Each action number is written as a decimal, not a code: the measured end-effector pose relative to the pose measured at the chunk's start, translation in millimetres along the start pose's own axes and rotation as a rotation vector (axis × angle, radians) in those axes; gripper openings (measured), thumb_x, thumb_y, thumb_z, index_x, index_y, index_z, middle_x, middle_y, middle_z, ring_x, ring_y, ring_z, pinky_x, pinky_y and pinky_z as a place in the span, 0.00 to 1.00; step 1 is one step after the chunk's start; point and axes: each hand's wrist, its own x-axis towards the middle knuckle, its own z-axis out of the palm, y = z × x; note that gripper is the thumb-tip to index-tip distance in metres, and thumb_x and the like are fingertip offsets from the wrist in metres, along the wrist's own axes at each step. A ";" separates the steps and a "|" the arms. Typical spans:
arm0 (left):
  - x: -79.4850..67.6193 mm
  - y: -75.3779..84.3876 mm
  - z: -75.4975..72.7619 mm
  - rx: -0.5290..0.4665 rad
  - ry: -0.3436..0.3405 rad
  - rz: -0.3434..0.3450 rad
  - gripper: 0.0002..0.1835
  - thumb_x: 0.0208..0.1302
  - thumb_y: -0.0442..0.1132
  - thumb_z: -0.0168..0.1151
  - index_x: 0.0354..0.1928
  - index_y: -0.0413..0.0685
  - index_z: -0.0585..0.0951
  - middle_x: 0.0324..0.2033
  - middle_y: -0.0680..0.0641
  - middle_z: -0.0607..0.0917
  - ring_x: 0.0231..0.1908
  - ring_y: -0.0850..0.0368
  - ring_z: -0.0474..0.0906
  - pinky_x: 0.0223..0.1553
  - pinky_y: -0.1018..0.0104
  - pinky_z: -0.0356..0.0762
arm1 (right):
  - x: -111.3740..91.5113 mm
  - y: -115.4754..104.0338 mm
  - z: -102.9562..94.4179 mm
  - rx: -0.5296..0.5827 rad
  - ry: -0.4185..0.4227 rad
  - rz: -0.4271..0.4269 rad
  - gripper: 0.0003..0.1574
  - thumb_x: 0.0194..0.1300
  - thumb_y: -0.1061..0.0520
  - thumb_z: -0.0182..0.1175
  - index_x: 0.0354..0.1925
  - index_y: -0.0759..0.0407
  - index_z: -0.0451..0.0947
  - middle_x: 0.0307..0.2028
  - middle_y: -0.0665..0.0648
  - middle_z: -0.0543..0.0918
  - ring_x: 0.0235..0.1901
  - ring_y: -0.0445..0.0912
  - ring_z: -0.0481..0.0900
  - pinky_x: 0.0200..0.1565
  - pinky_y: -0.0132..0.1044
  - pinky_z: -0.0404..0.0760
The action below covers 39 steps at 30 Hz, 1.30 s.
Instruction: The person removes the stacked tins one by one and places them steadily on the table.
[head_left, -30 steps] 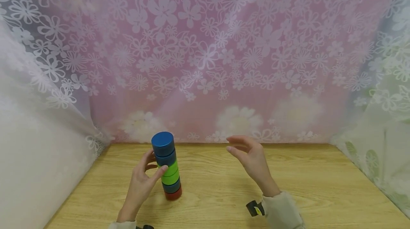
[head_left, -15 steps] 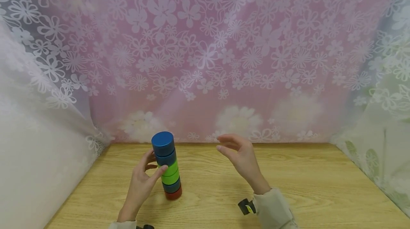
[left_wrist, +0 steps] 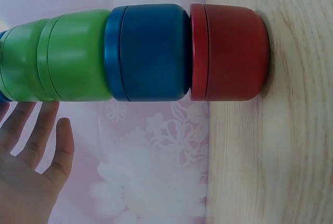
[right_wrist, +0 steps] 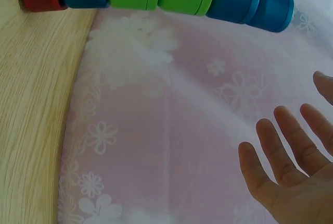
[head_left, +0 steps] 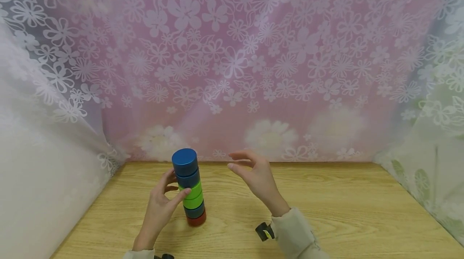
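Note:
A tall upright stack of small round lidded tins stands on the wooden table at the left. From the bottom come a red tin [left_wrist: 231, 52], a blue tin [left_wrist: 153, 52], two green tins [head_left: 193, 200] and two blue tins [head_left: 185, 165]. The column leans slightly in the right wrist view. My left hand [head_left: 159, 206] holds the stack near its green tins, thumb across the front and fingers behind. To the right of the stack, my right hand [head_left: 257, 178] hovers with fingers and thumb spread apart, holding nothing.
A wood-grain table [head_left: 344, 210] runs back to a pink flowered curtain [head_left: 235, 69]. Pale curtain panels [head_left: 40, 162] hang at both sides. A small black wrist camera [head_left: 264, 231] sits by the right sleeve.
My right hand has moved left, closer to the stack, with its fingers still apart. My left hand and the stack have stayed in place.

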 end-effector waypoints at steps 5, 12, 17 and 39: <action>0.1 0.4 0.1 0.001 0.002 0.002 0.33 0.59 0.28 0.74 0.67 0.36 0.73 0.52 0.40 0.84 0.49 0.52 0.80 0.45 0.55 0.82 | 4.6 -4.4 14.3 -0.007 -0.012 -0.009 0.16 0.64 0.66 0.69 0.50 0.61 0.85 0.48 0.59 0.86 0.51 0.58 0.81 0.53 0.58 0.80; 0.2 0.0 0.5 -0.001 0.003 0.005 0.33 0.59 0.28 0.74 0.66 0.35 0.73 0.51 0.40 0.84 0.49 0.52 0.80 0.44 0.55 0.82 | 7.2 -8.5 27.9 0.008 -0.053 -0.053 0.17 0.64 0.66 0.69 0.52 0.63 0.84 0.50 0.60 0.85 0.51 0.57 0.82 0.55 0.60 0.79; 0.0 -0.5 0.6 0.000 0.002 0.001 0.33 0.59 0.28 0.74 0.66 0.36 0.73 0.51 0.40 0.84 0.49 0.53 0.80 0.44 0.55 0.82 | 7.4 -9.8 32.1 0.008 -0.060 -0.062 0.18 0.64 0.66 0.69 0.53 0.63 0.83 0.50 0.60 0.85 0.52 0.55 0.82 0.56 0.60 0.78; -0.8 -2.2 1.1 -0.020 0.012 0.000 0.32 0.59 0.27 0.73 0.66 0.35 0.73 0.50 0.40 0.85 0.47 0.57 0.80 0.42 0.55 0.83 | 16.0 -16.1 54.2 0.030 -0.135 -0.110 0.25 0.63 0.64 0.71 0.59 0.63 0.80 0.55 0.60 0.83 0.56 0.55 0.79 0.58 0.56 0.78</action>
